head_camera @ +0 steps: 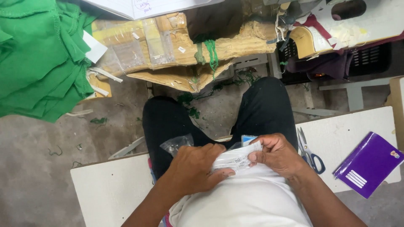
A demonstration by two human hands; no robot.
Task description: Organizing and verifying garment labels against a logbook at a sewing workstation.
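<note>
Both hands meet over my lap, above my black trousers. My left hand and my right hand pinch a small bundle of white printed labels between thumbs and fingers. A crumpled clear plastic bag lies on my left thigh, just beyond the left hand. A small blue-edged thing peeks out behind the labels.
A white board spans my lap on both sides. On its right part lie blue-handled scissors and a purple notebook. Green fabric is piled at far left; a torn cardboard box and black crates stand ahead.
</note>
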